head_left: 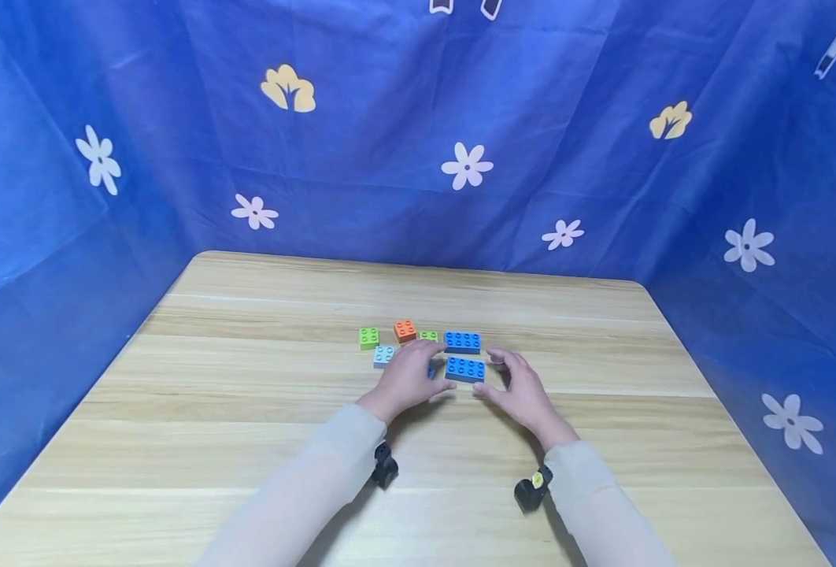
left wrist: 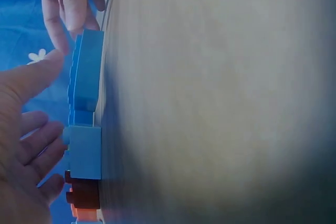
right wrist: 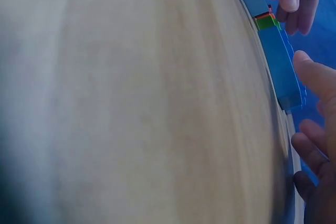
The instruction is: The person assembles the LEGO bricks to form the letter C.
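Two long blue building bricks, a nearer one [head_left: 465, 372] and a farther one [head_left: 462, 342], lie parallel on the table with a narrow gap between them. My left hand [head_left: 409, 378] hovers at their left, fingers loosely bent and holding nothing. At the right end of the nearer brick is my right hand [head_left: 520, 394], thumb and fingers spread apart around empty space. Whether its thumb touches the brick I cannot tell. Partly covered by the left hand is another blue piece [head_left: 430, 371]. A light blue brick [left wrist: 85, 152] stands beside the left fingers in the left wrist view.
Behind and left of the left hand lie a green brick [head_left: 368, 339], an orange brick [head_left: 405, 330] and a second green brick [head_left: 428, 336], partly hidden. The wooden table [head_left: 248, 441] ends at a blue patterned cloth [head_left: 390, 213] at the back and sides.
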{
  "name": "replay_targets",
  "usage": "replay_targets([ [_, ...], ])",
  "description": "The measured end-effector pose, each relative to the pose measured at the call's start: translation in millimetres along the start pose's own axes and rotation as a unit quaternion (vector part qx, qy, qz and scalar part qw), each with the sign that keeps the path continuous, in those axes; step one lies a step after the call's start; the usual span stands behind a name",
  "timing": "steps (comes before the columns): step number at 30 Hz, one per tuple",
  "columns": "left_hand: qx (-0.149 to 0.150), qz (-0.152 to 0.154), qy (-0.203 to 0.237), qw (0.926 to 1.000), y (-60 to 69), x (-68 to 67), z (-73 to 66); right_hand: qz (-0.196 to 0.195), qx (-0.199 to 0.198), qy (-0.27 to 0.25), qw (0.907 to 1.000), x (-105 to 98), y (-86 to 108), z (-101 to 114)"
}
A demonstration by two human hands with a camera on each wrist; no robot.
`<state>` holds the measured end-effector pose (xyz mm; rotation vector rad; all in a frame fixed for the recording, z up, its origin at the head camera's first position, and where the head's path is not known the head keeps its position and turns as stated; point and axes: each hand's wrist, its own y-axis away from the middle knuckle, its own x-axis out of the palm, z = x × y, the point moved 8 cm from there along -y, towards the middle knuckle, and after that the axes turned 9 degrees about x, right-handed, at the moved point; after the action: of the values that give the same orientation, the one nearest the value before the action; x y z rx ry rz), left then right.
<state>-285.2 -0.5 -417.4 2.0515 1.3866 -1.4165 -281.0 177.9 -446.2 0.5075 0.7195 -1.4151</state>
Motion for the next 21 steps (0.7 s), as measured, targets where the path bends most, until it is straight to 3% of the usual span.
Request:
replay_targets([
  [7, -0.015, 0.007, 0.012, 0.9998, -6.0, 3.5, 3.1, 0.0, 0.012, -0.034, 0.9994, 2, -3.3, -5],
  [21, -0.012, 0.04, -0.029, 0.9987, -16.4, 14.5, 3.4, -0.013, 0.002, -0.042, 0.999, 5, -6.7, -5],
])
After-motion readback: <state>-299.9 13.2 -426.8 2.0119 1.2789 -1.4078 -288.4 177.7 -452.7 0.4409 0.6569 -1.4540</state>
